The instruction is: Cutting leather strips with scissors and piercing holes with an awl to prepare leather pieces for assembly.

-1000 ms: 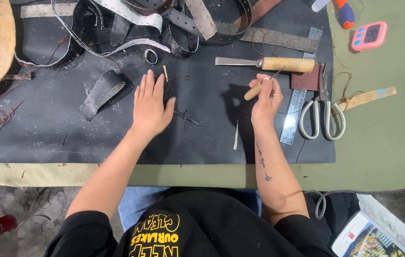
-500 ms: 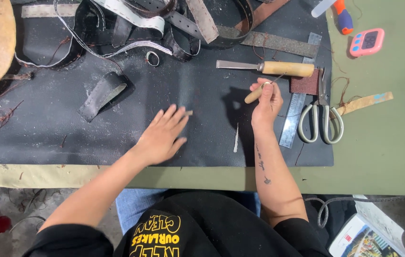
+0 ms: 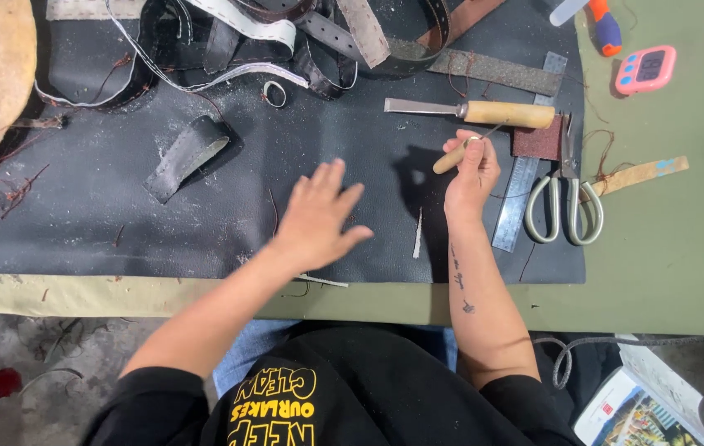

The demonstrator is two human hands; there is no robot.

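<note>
**Hand and Tool Positions on the Black Mat**

We see the left hand [image 3: 319, 216] lying flat on the black mat [image 3: 121, 206], fingers spread, holding nothing. The right hand [image 3: 469, 169] is closed around a small wooden-handled awl [image 3: 454, 154] — its thin metal point angles up toward the wooden-handled chisel [image 3: 472, 111] just beyond. The awl sits near the mat's right edge, above the green tabletop [image 3: 666, 248]. Right of the hand lie a steel ruler [image 3: 525, 177] and pale-handled scissors [image 3: 567, 198], side by side. A folded black leather strip [image 3: 187, 155] rests well left of the left hand — loose straps [image 3: 302, 25] pile along the far edge.
</note>
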